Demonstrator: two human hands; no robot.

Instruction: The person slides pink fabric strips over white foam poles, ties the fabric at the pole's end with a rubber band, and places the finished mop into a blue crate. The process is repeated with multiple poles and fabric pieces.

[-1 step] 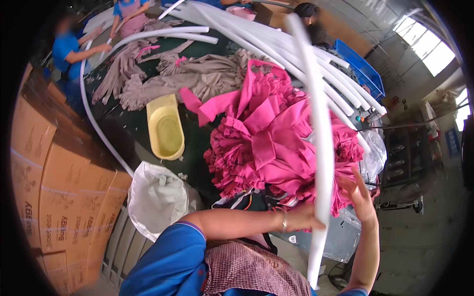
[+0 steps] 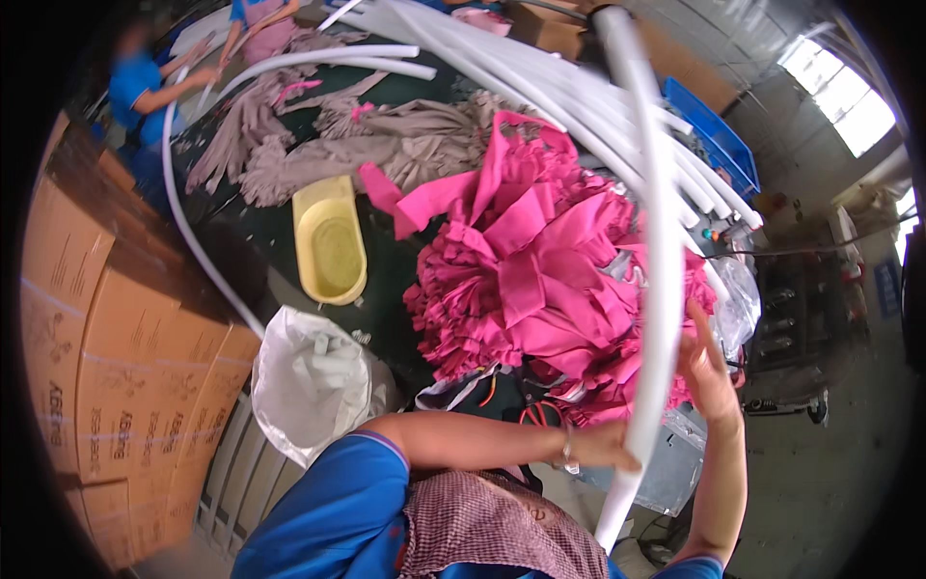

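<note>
The left hand (image 2: pixel 603 446) sat low in the centre of the frame, its fingers closed around the lower part of a long white tube (image 2: pixel 654 289). The tube ran from the lower centre-right, below that hand, up in a gentle curve to the top of the frame. The right hand (image 2: pixel 709 367), just to the right and slightly higher, had its fingers spread and lay against the tube's right side; whether it truly gripped could not be told.

Directly behind both hands, filling the centre right, lay a heap of bright pink cloth strips (image 2: pixel 540 270) on the dark counter (image 2: pixel 386 280). A pair of scissors with red handles (image 2: pixel 540 415) lay at the heap's lower edge, just above the left forearm. Left of the forearm, in the lower left centre, stood a white sack (image 2: pixel 309 376). Further up, a yellow oval tub (image 2: pixel 333 251) rested on the counter, well apart from the hands. Behind it, in the upper left, lay grey-brown cloth strips (image 2: pixel 386 145). A bundle of more white tubes (image 2: pixel 540 87) stretched across the top. Cardboard boxes (image 2: pixel 106 357) were stacked along the left edge, and another person in blue (image 2: pixel 145 87) worked at the far upper left.
</note>
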